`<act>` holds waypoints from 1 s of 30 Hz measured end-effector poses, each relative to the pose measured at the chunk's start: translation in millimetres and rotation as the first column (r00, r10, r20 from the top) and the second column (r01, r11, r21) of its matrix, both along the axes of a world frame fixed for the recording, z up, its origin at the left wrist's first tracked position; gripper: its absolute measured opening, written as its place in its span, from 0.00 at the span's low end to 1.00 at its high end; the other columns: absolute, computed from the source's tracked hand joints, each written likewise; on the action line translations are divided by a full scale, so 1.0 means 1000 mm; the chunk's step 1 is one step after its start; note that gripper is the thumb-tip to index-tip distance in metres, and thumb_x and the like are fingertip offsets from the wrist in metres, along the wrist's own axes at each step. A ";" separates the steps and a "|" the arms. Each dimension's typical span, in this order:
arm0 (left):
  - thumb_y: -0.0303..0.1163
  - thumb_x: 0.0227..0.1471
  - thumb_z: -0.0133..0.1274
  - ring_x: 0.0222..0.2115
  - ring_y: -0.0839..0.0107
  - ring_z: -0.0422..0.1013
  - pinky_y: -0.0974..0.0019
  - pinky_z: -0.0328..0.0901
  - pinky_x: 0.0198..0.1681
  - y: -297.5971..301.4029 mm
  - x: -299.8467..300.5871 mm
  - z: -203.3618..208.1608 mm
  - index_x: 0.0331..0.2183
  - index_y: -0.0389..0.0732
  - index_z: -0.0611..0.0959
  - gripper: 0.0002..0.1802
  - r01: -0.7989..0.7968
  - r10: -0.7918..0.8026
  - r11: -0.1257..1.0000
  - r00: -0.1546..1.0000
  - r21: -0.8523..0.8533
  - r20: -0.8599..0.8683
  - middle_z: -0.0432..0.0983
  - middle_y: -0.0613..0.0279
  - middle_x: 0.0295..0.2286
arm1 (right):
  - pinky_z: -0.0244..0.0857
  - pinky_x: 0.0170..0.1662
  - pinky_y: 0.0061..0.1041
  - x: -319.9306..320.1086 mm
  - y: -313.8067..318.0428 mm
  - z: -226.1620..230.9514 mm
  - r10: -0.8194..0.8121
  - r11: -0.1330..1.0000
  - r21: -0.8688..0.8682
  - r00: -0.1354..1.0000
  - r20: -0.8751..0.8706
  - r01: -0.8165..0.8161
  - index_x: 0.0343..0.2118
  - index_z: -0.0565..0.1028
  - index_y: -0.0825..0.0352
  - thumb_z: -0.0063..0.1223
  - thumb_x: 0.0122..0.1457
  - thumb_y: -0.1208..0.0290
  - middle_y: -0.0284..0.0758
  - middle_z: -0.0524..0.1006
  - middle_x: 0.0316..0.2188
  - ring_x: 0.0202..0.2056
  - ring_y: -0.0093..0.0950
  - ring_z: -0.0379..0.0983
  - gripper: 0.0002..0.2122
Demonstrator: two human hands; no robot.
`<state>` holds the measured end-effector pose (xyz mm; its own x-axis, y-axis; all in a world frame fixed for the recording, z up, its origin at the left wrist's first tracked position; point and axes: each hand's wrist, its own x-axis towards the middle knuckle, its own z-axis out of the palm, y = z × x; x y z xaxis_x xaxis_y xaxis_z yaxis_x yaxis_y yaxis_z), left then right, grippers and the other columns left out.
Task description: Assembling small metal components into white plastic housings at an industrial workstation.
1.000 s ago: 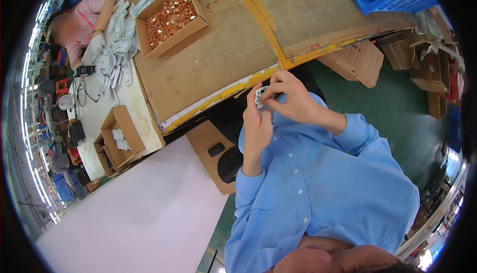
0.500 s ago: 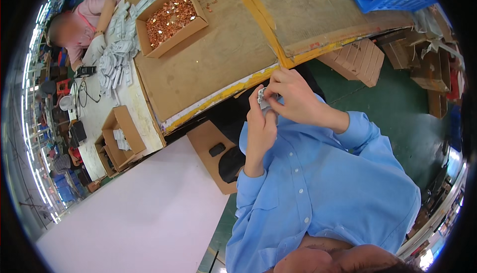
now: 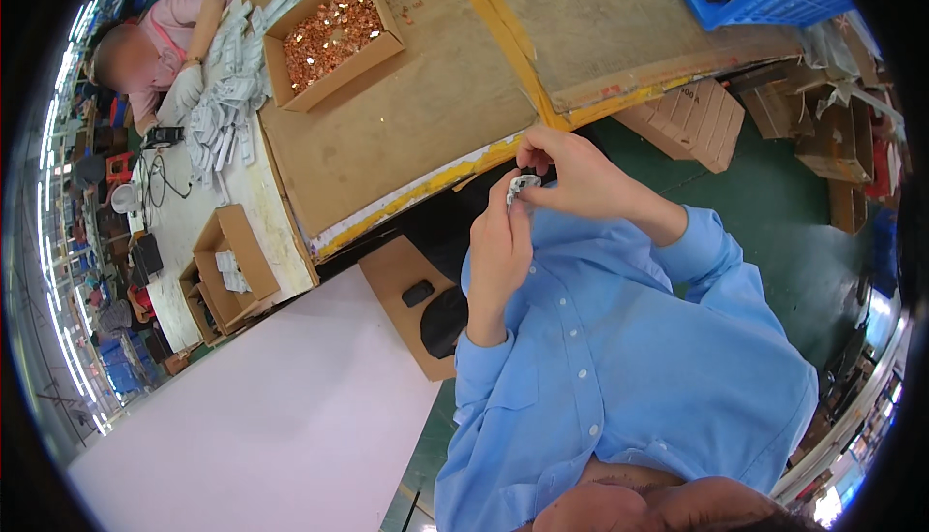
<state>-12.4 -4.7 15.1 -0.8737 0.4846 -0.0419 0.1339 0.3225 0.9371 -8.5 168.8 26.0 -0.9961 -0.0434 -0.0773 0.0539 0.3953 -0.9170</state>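
Small pale-grey moulded plastic piece, here it is, up between both hands, in front of the blue shirt and just off the taped edge of the brown cardboard-covered table! The bare left hand has it pinched, thumb against fingers, from the near side. In comes the bare right hand, fingers curled, tips at the piece's far side; whether they grip something tiny too, I cannot tell.

Fine fingertip work, this, and I'd call it a steadiness contest: the left pinch should be firm but low on the rim, leaving the face clear, while the right tips press lightly and squarely. Push askew and the piece could twist in that grip. Working over the tabletop would be safer, I reckon; a slip here could drop it past the edge. Beyond, the open brown cardboard box of loose coppery bits sits within view.
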 end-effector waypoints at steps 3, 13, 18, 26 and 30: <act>0.29 0.61 0.39 0.22 0.61 0.73 0.65 0.66 0.28 0.002 0.002 -0.004 0.49 0.35 0.71 0.17 -0.035 0.035 0.999 0.999 0.001 0.005 0.75 0.50 0.24 | 0.65 0.34 0.24 -0.002 0.001 -0.004 0.037 0.997 -0.071 0.999 0.000 -0.037 0.32 0.70 0.68 0.62 0.46 0.73 0.34 0.71 0.27 0.30 0.25 0.68 0.12; 0.30 0.63 0.39 0.26 0.78 0.73 0.74 0.67 0.29 0.001 0.004 -0.008 0.48 0.35 0.73 0.15 -0.064 0.042 0.992 0.979 0.108 0.198 0.76 0.61 0.27 | 0.67 0.33 0.22 0.006 -0.005 -0.003 -0.006 0.999 -0.034 0.998 -0.056 0.004 0.30 0.73 0.69 0.59 0.48 0.75 0.34 0.72 0.26 0.28 0.24 0.71 0.08; 0.30 0.62 0.39 0.21 0.75 0.71 0.71 0.66 0.26 0.003 0.006 -0.009 0.47 0.34 0.72 0.15 -0.092 0.070 0.987 0.983 0.129 0.167 0.75 0.60 0.23 | 0.67 0.32 0.26 0.010 -0.009 -0.001 -0.039 0.999 0.020 0.995 -0.096 0.041 0.30 0.73 0.69 0.58 0.48 0.73 0.37 0.73 0.26 0.28 0.29 0.72 0.08; 0.29 0.61 0.39 0.22 0.74 0.72 0.71 0.66 0.27 0.002 0.005 -0.007 0.47 0.35 0.73 0.15 -0.099 0.080 0.988 0.985 0.122 0.151 0.76 0.58 0.24 | 0.67 0.32 0.25 0.009 -0.010 -0.001 -0.014 1.000 -0.002 0.999 -0.044 0.014 0.30 0.72 0.70 0.58 0.49 0.76 0.37 0.72 0.25 0.27 0.28 0.71 0.08; 0.29 0.61 0.40 0.23 0.74 0.72 0.71 0.66 0.28 0.001 0.006 -0.016 0.46 0.35 0.74 0.15 -0.105 0.091 0.986 0.990 0.127 0.107 0.77 0.57 0.25 | 0.67 0.32 0.25 0.010 -0.011 -0.002 -0.018 1.000 0.021 0.997 -0.074 0.020 0.31 0.72 0.70 0.58 0.49 0.75 0.37 0.73 0.26 0.27 0.28 0.72 0.08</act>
<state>-6.7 -3.8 -1.1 -0.9119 0.4038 -0.0737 0.0103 0.2019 0.9793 2.0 157.8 24.5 -0.9997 -0.0237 -0.0045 -0.0057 0.4147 -0.9099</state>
